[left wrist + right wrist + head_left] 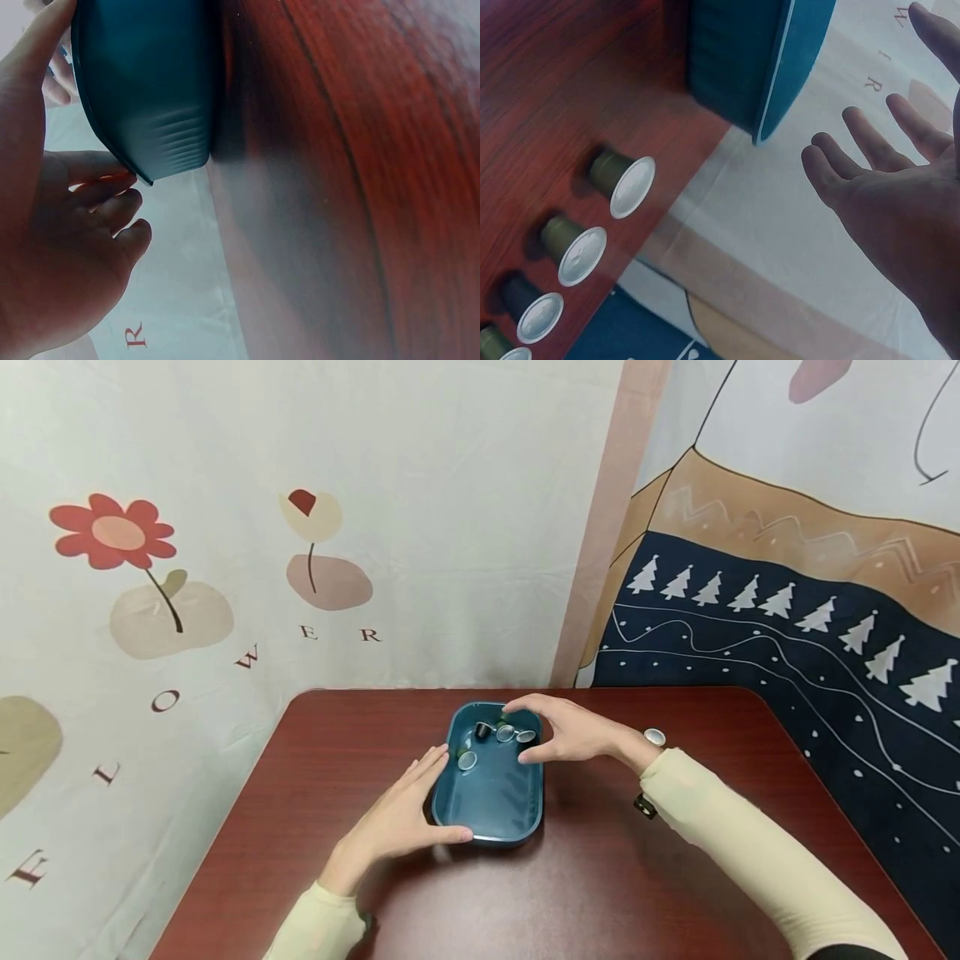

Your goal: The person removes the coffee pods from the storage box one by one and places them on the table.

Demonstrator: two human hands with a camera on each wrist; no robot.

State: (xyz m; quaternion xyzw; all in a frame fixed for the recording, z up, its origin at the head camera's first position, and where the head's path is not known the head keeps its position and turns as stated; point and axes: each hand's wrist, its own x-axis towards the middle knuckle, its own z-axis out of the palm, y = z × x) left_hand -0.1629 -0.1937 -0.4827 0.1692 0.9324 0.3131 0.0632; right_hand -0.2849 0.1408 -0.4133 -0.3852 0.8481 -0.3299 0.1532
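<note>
A dark teal tray (491,806) holds several coffee capsules, among them a black one (482,732) and one with a silver lid (467,762). At the tray's left side my left hand (401,814) rests with thumb on the near rim and fingers on the left rim. In the left wrist view its fingertips touch the rim at a corner. Over the tray's right edge, my right hand (573,731) is spread with thumb and fingers apart. The right wrist view shows this hand (900,180) with nothing between its fingers.
Several green and dark coffee capsules (574,251) with silver lids stand in a row on the table, right of the tray. One (655,737) shows beside my right wrist. The reddish-brown wooden table (322,743) ends at a printed curtain (450,568).
</note>
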